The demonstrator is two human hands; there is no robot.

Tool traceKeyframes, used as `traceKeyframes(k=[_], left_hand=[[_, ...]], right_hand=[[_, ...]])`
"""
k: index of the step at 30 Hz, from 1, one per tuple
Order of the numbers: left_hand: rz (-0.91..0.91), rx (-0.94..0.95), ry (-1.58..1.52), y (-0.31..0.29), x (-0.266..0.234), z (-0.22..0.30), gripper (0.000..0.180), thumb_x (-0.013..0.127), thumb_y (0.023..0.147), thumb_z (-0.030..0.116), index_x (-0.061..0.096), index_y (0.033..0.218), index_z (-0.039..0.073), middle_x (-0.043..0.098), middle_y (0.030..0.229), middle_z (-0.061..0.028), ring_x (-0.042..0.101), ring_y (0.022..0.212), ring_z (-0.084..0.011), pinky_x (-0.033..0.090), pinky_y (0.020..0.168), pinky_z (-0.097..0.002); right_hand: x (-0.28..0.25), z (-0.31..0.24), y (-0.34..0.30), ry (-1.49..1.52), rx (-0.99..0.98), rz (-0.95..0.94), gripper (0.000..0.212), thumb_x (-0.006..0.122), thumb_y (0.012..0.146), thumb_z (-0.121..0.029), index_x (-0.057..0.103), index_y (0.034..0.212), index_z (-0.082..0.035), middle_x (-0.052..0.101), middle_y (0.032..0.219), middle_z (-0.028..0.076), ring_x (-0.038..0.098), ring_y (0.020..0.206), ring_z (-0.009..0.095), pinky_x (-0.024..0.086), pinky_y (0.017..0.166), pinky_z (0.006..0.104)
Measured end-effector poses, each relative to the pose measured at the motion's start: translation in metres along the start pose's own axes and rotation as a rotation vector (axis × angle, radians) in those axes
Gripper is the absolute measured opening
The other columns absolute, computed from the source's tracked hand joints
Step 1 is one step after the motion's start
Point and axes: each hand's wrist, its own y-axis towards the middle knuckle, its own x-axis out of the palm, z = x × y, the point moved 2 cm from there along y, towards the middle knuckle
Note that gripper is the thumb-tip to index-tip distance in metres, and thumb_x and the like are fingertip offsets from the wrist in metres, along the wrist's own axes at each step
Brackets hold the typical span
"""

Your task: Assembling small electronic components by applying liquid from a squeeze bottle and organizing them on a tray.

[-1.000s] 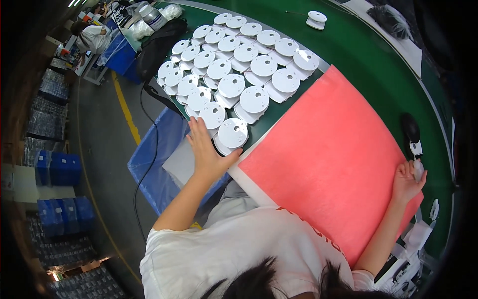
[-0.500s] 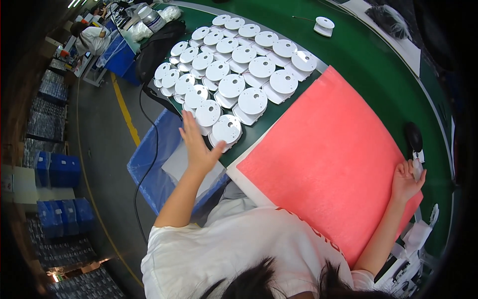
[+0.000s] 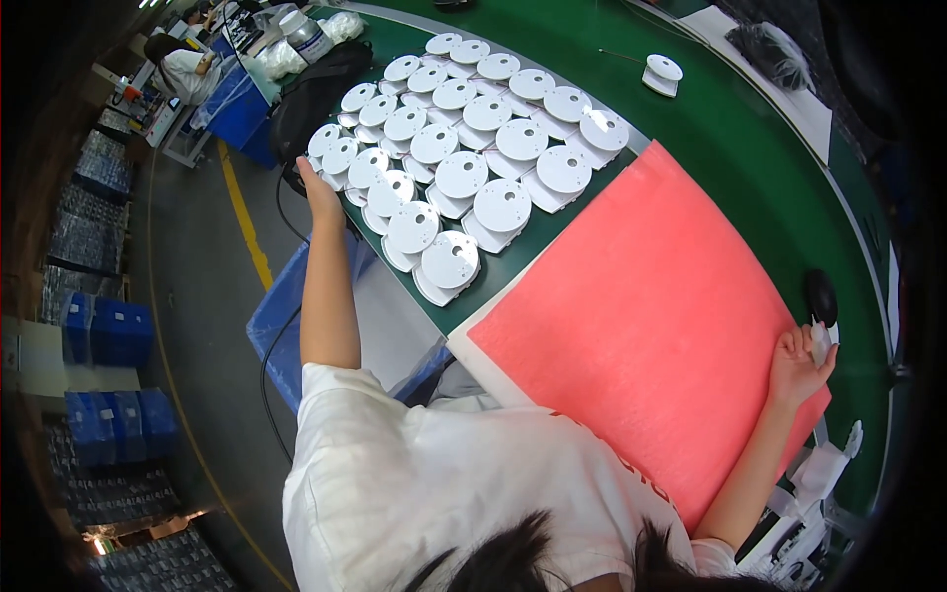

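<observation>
Rows of white round-topped devices [image 3: 461,174] on flat white bases stand on the green worktop [image 3: 508,264]. My left hand [image 3: 324,197] is stretched out along the left edge of these rows, beside the far-left devices. Its fingers are straight and hold nothing that I can see. Over the right edge of a pink foam sheet [image 3: 646,326], my right hand [image 3: 795,370] has its fingers bent around a small whitish piece [image 3: 821,342]. Just beyond that piece lies a black rounded object [image 3: 820,296].
A lone white device [image 3: 662,75] sits on the green surface at the far right. A blue lined bin [image 3: 281,321] stands below the table's left edge. White parts [image 3: 819,474] lie at the lower right. Another person [image 3: 185,71] sits far left.
My left hand has moved away from the nearest device, forward and left along the rows. The lone device and the black object appear slightly nearer. My right hand has barely moved.
</observation>
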Motion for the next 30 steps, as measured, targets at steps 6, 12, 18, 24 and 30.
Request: traceKeyframes(k=[6, 12, 18, 24, 30], left_hand=[[0.011, -0.002, 0.021, 0.047, -0.039, -0.036, 0.064, 0.027, 0.092, 0.049, 0.032, 0.131, -0.001, 0.040, 0.131, -0.0121, 0.039, 0.120, -0.0240, 0.028, 0.100, -0.0309], [0.025, 0.021, 0.153, 0.093, -0.081, -0.063, 0.070, 0.032, 0.090, 0.050, 0.021, 0.135, -0.003, 0.026, 0.140, -0.0140, 0.027, 0.128, -0.0244, 0.019, 0.104, -0.0310], [0.084, 0.263, 0.357, 0.074, -0.047, -0.030, 0.057, 0.042, 0.090, 0.037, 0.037, 0.124, -0.008, 0.041, 0.124, -0.0252, 0.040, 0.116, -0.0303, 0.027, 0.099, -0.0358], [-0.287, 0.430, 0.242, -0.019, 0.174, 0.079, 0.035, 0.051, 0.083, 0.019, 0.052, 0.109, -0.004, 0.053, 0.111, -0.0125, 0.051, 0.099, -0.0178, 0.038, 0.088, -0.0294], [-1.005, -0.072, 0.373, -0.092, 0.397, 0.049, 0.025, 0.056, 0.078, 0.019, 0.058, 0.091, -0.002, 0.062, 0.083, -0.0107, 0.059, 0.065, -0.0161, 0.046, 0.056, -0.0272]], right_hand=[[-0.001, 0.001, 0.003, -0.012, 0.013, -0.049, 0.035, 0.051, 0.085, -0.026, 0.048, 0.103, 0.003, 0.034, 0.066, 0.004, 0.029, 0.057, 0.012, 0.026, 0.054, 0.0243], [0.000, 0.000, 0.005, 0.011, 0.032, -0.080, 0.034, 0.051, 0.085, -0.026, 0.049, 0.103, 0.003, 0.034, 0.066, 0.004, 0.029, 0.057, 0.012, 0.027, 0.054, 0.0243], [0.003, 0.000, -0.001, 0.020, 0.006, -0.017, 0.033, 0.051, 0.084, -0.028, 0.050, 0.101, 0.000, 0.037, 0.067, 0.005, 0.030, 0.056, 0.013, 0.027, 0.054, 0.0247], [0.013, 0.003, -0.006, 0.011, 0.000, 0.083, 0.031, 0.052, 0.083, -0.032, 0.053, 0.096, -0.003, 0.041, 0.067, 0.004, 0.032, 0.054, 0.012, 0.027, 0.053, 0.0245], [0.017, 0.002, -0.005, -0.004, -0.004, 0.102, 0.033, 0.051, 0.083, -0.036, 0.055, 0.093, -0.005, 0.042, 0.063, 0.003, 0.033, 0.053, 0.012, 0.027, 0.052, 0.0237]])
